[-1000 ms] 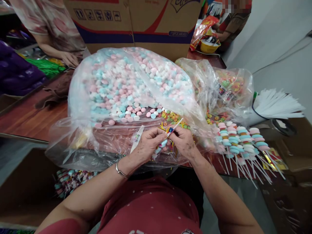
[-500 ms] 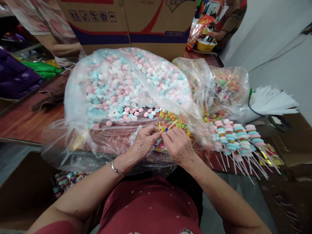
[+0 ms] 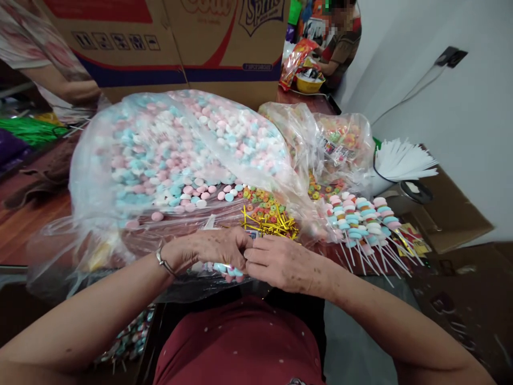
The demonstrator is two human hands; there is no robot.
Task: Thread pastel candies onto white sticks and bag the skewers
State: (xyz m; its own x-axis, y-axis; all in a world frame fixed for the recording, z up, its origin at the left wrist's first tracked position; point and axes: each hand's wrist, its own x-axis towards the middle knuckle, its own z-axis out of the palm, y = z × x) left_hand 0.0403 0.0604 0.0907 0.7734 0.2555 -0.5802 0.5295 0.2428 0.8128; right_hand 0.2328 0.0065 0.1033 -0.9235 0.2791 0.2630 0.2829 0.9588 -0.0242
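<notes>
Low in the middle of the frame the left hand (image 3: 208, 248) and the right hand (image 3: 282, 262) are meeting fingertip to fingertip, both curled shut and pinching a candy skewer (image 3: 226, 269), a short stack of pink and blue discs that is peeking out just beneath the left fingers; the stick itself is hidden by the hands. A bracelet (image 3: 162, 260) is sitting on the left wrist. Just above the hands a bundle of gold twist ties (image 3: 269, 221) is lying among small ring-shaped candies (image 3: 262, 199), and behind these a big clear plastic bag (image 3: 100, 160) is spilling pink, blue and white disc candies (image 3: 192, 192) toward the hands. Right of centre a row of finished candy skewers (image 3: 360, 219) is lying side by side with white sticks pointing to the lower right, and near them at the right a fan of bare white sticks (image 3: 404, 160) is standing in a container. A second clear bag of ring candies (image 3: 340, 141) is resting between the big bag and those sticks. A cardboard box (image 3: 180, 43) is filling the top of the frame, another person's arm (image 3: 60, 85) is showing at the upper left, and a second person is sitting at the upper right beside a yellow bowl (image 3: 308, 83)
</notes>
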